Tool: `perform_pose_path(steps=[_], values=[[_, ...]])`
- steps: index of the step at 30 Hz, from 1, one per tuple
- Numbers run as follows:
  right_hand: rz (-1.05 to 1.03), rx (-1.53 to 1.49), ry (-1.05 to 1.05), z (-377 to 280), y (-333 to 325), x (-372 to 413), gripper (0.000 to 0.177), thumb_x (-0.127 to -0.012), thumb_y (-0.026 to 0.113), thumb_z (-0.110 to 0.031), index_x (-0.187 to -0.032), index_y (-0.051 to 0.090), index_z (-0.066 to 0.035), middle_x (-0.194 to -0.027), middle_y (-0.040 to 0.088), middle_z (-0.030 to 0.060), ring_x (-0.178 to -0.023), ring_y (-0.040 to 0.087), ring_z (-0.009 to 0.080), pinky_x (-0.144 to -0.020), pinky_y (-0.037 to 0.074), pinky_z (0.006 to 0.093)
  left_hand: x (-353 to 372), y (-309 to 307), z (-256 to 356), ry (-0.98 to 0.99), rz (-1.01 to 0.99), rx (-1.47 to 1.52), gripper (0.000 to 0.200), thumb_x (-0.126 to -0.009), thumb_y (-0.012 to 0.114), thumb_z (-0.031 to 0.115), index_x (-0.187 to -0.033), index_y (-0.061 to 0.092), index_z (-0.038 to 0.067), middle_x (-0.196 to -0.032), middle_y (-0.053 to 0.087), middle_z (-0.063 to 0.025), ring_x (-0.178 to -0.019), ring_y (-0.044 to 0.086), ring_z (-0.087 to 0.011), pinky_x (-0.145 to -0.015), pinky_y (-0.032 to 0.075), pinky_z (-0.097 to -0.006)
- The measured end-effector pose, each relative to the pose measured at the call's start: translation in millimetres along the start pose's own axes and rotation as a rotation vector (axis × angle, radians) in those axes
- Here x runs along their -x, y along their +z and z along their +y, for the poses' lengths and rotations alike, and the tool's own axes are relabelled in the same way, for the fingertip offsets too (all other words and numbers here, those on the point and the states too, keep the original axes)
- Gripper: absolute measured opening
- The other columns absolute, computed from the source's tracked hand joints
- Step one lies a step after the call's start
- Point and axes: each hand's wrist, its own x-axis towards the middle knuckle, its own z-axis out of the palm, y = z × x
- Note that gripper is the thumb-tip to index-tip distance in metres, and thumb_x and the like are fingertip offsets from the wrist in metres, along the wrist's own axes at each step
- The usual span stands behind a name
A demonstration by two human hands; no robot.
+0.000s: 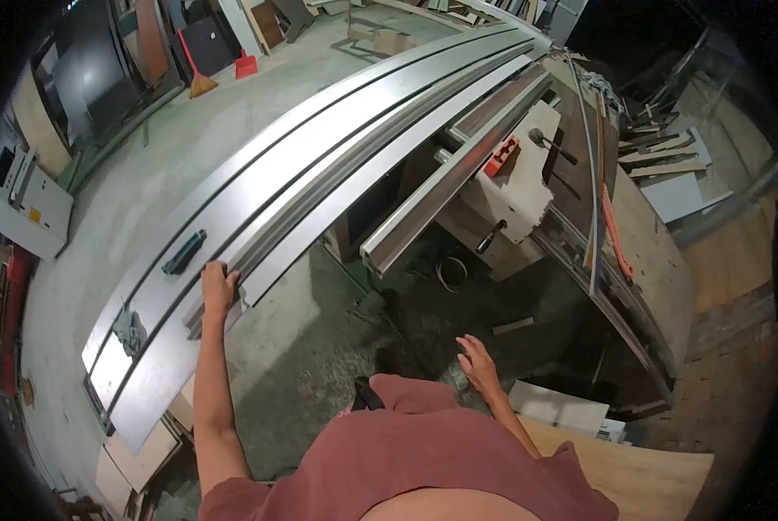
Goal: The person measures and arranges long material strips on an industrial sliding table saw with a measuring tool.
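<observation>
My left hand point(219, 288) is closed over a raised metal rail point(271, 236), near the close end of the long silver sliding table point(258, 178). Just beyond that hand, a dark green handle-like tool point(185, 252) lies on the table surface. A crumpled grey cloth point(130, 333) is on the same surface, nearer to me. My right hand point(477, 365) hangs in the air in front of my body, fingers apart and nothing in them. It is nearest to the floor area between the sliding table and the machine's side with the black crank handle point(491, 236).
An orange-red block point(501, 156) and a dark round-headed tool point(552, 146) rest on the pale panel. An orange-red stick point(615, 233) lies at right. Plywood boards point(641, 464) are beside me. A broom point(196, 69) and dustpan point(246, 65) stand far left.
</observation>
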Motion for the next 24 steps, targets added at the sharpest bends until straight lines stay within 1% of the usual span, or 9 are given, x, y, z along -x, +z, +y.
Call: perform_pose_path(steps=[6, 7, 11, 17, 19, 20, 21, 23, 24], values=[[-0.053, -0.082, -0.071, -0.2, 15.7, -47.1, 0.036, -0.086, 0.052, -0.015, -0.122, 0.049, -0.012, -0.129, 0.042, 0.0147, -0.112, 0.048, 0.0315, -0.092, 0.041, 0.0372, 3.3, -5.5, 22.1, 0.007, -0.016, -0.05, 0.028, -0.072, 0.068, 0.013, -0.085, 0.046, 0.002, -0.087, 0.052, -0.0183, -0.084, 0.049, -0.0373, -0.072, 0.039, -0.0445], [-0.057, -0.092, -0.065, 1.7, 16.9, -52.9, 0.036, -0.086, 0.052, -0.015, -0.122, 0.049, -0.012, -0.129, 0.042, 0.0147, -0.112, 0.048, 0.0315, -0.092, 0.041, 0.0372, 4.1, -6.5, 25.7, -0.048, -0.059, -0.049, 0.028, -0.073, 0.067, 0.012, -0.087, 0.046, 0.001, -0.086, 0.052, -0.0191, -0.083, 0.049, -0.0376, -0.071, 0.039, -0.0446], [-0.209, -0.097, -0.019, 9.1, 21.2, -73.2, 0.037, -0.089, 0.049, -0.019, -0.125, 0.047, -0.011, -0.129, 0.043, 0.0154, -0.116, 0.045, 0.0334, -0.094, 0.04, 0.0403, 4.2, -6.4, 33.5, -0.089, -0.09, -0.074, 0.029, -0.074, 0.065, 0.01, -0.091, 0.044, 0.0, -0.082, 0.051, -0.0201, -0.082, 0.049, -0.0381, -0.071, 0.038, -0.0445], [-0.437, -0.039, -0.073, 28.6, 35.6, -98.4, 0.034, -0.088, 0.05, -0.021, -0.121, 0.05, -0.012, -0.123, 0.047, 0.0131, -0.11, 0.049, 0.0308, -0.092, 0.041, 0.0381, 4.6, -6.9, 61.1, -0.04, -0.008, -0.11, 0.03, -0.073, 0.063, 0.002, -0.097, 0.046, -0.003, -0.092, 0.049, -0.0199, -0.086, 0.049, -0.0373, -0.073, 0.039, -0.0433], [-0.516, -0.013, -0.093, 28.2, 40.4, -101.6, 0.034, -0.089, 0.05, -0.022, -0.121, 0.05, -0.012, -0.121, 0.048, 0.0133, -0.11, 0.049, 0.0307, -0.092, 0.041, 0.0384, -0.3, -12.2, 66.6, 0.071, 0.06, -0.194, 0.032, -0.072, 0.062, 0.001, -0.1, 0.047, -0.002, -0.091, 0.049, -0.0186, -0.087, 0.05, -0.0365, -0.073, 0.04, -0.0432], [-0.598, 0.022, -0.124, 28.4, 40.7, -104.4, 0.034, -0.089, 0.05, -0.023, -0.121, 0.05, -0.012, -0.119, 0.05, 0.0134, -0.109, 0.049, 0.031, -0.092, 0.041, 0.0391, -0.4, -16.7, 65.6, 0.079, -0.047, -0.206, 0.032, -0.073, 0.061, 0.0, -0.102, 0.048, 0.0, -0.093, 0.05, -0.0183, -0.089, 0.05, -0.0362, -0.074, 0.041, -0.0427], [-0.674, 0.06, -0.16, 28.1, 40.6, -108.7, 0.034, -0.089, 0.05, -0.024, -0.121, 0.05, -0.012, -0.117, 0.052, 0.0135, -0.109, 0.05, 0.0312, -0.092, 0.041, 0.0398, -2.3, -19.8, 63.8, 0.079, -0.038, -0.205, 0.032, -0.073, 0.061, 0.0, -0.102, 0.048, 0.0, -0.093, 0.05, -0.0183, -0.089, 0.05, -0.0362, -0.074, 0.041, -0.0427], [-0.675, 0.085, -0.178, 26.0, 40.5, -109.0, 0.035, -0.089, 0.049, -0.026, -0.122, 0.05, -0.012, -0.116, 0.053, 0.0135, -0.108, 0.05, 0.0316, -0.091, 0.041, 0.0402, -5.1, -26.0, 59.2, -0.006, -0.197, -0.17, 0.034, -0.076, 0.059, 0.002, -0.108, 0.047, 0.0, -0.103, 0.048, -0.0205, -0.097, 0.048, -0.0378, -0.079, 0.041, -0.0428], [-0.683, 0.106, -0.189, 23.3, 41.0, -107.7, 0.035, -0.09, 0.049, -0.027, -0.122, 0.05, -0.012, -0.114, 0.054, 0.0136, -0.108, 0.051, 0.0319, -0.091, 0.042, 0.0407, -6.6, -25.9, 55.4, 0.042, -0.137, -0.198, 0.032, -0.078, 0.058, 0.004, -0.107, 0.047, 0.001, -0.1, 0.051, -0.0204, -0.093, 0.05, -0.0379, -0.077, 0.041, -0.0437]])
